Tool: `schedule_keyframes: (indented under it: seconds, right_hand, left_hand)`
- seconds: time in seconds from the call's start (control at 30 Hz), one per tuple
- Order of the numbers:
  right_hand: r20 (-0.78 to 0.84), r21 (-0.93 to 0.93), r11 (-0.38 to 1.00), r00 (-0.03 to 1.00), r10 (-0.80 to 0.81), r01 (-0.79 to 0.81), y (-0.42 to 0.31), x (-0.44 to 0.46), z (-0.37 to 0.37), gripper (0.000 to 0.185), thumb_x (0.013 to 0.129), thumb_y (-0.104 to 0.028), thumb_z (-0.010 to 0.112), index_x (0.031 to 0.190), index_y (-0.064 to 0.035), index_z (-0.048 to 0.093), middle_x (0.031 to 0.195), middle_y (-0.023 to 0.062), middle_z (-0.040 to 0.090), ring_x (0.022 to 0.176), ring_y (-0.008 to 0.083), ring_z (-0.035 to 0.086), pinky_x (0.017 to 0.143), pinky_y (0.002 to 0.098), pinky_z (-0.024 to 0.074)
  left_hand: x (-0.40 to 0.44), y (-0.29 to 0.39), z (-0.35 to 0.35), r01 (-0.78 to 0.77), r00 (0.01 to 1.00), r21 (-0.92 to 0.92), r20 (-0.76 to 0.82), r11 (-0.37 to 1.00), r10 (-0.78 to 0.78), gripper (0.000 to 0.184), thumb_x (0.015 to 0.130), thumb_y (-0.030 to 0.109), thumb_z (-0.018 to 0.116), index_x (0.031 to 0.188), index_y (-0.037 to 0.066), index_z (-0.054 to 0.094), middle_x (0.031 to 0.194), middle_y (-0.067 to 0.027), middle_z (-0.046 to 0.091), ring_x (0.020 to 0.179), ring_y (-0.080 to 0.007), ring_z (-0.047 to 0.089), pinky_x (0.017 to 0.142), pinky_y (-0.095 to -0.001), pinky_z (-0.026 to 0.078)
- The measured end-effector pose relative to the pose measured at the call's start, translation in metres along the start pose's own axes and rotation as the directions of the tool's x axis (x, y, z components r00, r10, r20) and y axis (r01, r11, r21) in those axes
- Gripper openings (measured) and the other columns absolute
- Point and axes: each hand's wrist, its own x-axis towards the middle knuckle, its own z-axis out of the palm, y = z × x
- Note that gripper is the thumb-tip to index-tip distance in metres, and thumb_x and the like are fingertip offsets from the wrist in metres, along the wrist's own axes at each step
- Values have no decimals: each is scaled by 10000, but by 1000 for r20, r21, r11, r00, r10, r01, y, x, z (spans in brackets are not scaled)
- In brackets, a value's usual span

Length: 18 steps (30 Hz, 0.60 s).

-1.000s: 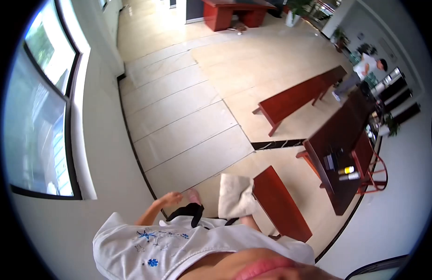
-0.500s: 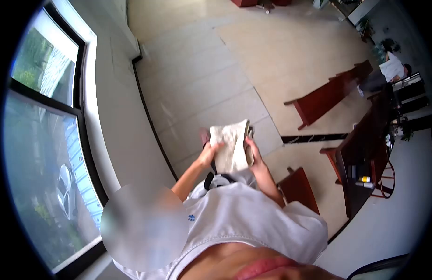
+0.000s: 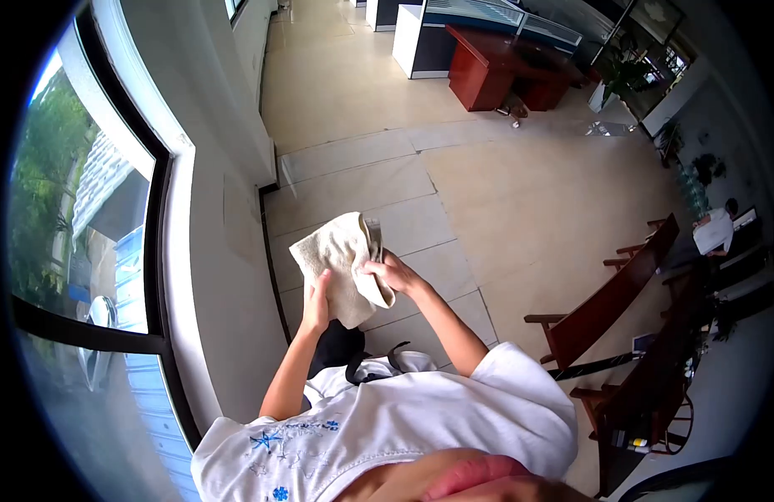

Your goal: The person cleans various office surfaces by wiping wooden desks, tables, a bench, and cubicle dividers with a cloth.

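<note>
A folded cream cloth (image 3: 337, 259) is held up in front of my body, over the tiled floor. My left hand (image 3: 317, 303) grips its lower left part, with the thumb on the near face and the other fingers hidden behind. On the right side, my right hand (image 3: 391, 274) pinches the folded layers, its thumb pressed on the cloth. Several layers show along the right edge, which hangs a little loose.
At the left is a window (image 3: 119, 251) in a white wall (image 3: 228, 293). Right of me stand a long red-brown bench (image 3: 608, 297) and a dark table (image 3: 646, 376). Another person (image 3: 715, 233) is beyond them. A red desk (image 3: 495, 71) stands at the far end.
The view has turned toward the window side. The cloth, first at the right with my left hand apart from it, is now in both hands and tilted, further left.
</note>
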Motion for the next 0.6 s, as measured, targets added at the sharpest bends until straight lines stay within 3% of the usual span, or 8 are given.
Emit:
schedule_keyframes:
  seconds: [0.03, 0.13, 0.23, 0.3, 0.4, 0.47, 0.53, 0.6]
  right_hand:
    - [-24, 59, 998, 999, -30, 32, -8, 32, -8, 458, 913, -304, 666, 1240, 13, 623, 1131, 95, 683, 1078, 189, 620, 981, 329, 484]
    - [-211, 51, 958, 940, -267, 283, -24, 125, -30, 525, 926, -418, 693, 1227, 8, 635, 1092, 108, 694, 1006, 197, 641, 940, 356, 512]
    - [-254, -435, 878, 908, -335, 202, -21, 186, -67, 564, 898, -257, 778, 1346, 22, 579, 1151, 169, 717, 1045, 275, 690, 956, 390, 539]
    - [-291, -428, 901, 932, -218, 77, -31, 222, -91, 473, 911, -150, 696, 1345, -1, 579, 1192, 246, 707, 1121, 409, 688, 967, 446, 540]
    - [-336, -440, 857, 837, -433, 267, -64, 260, -136, 469, 941, -88, 594, 1391, 33, 540, 1267, 271, 670, 1192, 430, 650, 1020, 432, 511]
    - [-393, -463, 864, 827, -402, 199, -90, 296, -171, 464, 929, -41, 569, 1389, 12, 548, 1270, 247, 671, 1174, 428, 655, 1000, 439, 526]
    - [-454, -578, 814, 807, -378, 56, -130, 327, -196, 457, 905, -2, 549, 1362, -16, 576, 1272, 206, 674, 1147, 421, 660, 972, 454, 542]
    - [-490, -605, 796, 783, -382, 10, -135, 363, -225, 470, 867, 17, 540, 1333, -21, 597, 1274, 185, 669, 1130, 433, 646, 942, 448, 538]
  left_hand:
    - [24, 15, 0, 75, 997, -92, 6, 993, -75, 595, 1073, 395, 508, 1524, 26, 388, 1450, -136, 543, 1306, -238, 554, 1108, -405, 449]
    - [113, 5, -14, -28, 997, -25, -69, 999, 26, 646, 1084, 414, 496, 1563, 11, 335, 1487, -141, 516, 1362, -239, 505, 1166, -400, 383]
    - [213, 1, -48, 15, 995, 333, 92, 943, -49, 617, 1099, 338, 525, 1586, 22, 314, 1506, -138, 500, 1345, -229, 507, 1137, -371, 410]
    - [290, 7, -65, 35, 969, 428, 207, 903, -136, 675, 1091, 274, 543, 1637, 69, 202, 1481, -149, 516, 1321, -245, 535, 1038, -389, 505]
    - [378, 75, -36, 174, 975, 303, 82, 937, -208, 826, 1058, 269, 592, 1656, 61, 61, 1375, -194, 615, 1296, -244, 585, 1016, -392, 523]
    - [478, 79, -54, -56, 982, 662, 173, 747, -80, 1065, 965, 266, 720, 1656, 92, -73, 1420, -231, 580, 1179, -308, 669, 893, -406, 598]
    - [559, 120, -30, -295, 928, 768, 373, 569, -22, 1168, 869, 322, 814, 1665, 92, -9, 1427, -225, 571, 1239, -364, 624, 1001, -447, 550]
    - [630, 163, 3, -647, 732, 734, 674, 208, -101, 1174, 828, 340, 850, 1668, 108, 63, 1460, -221, 542, 1320, -381, 558, 1093, -466, 475]
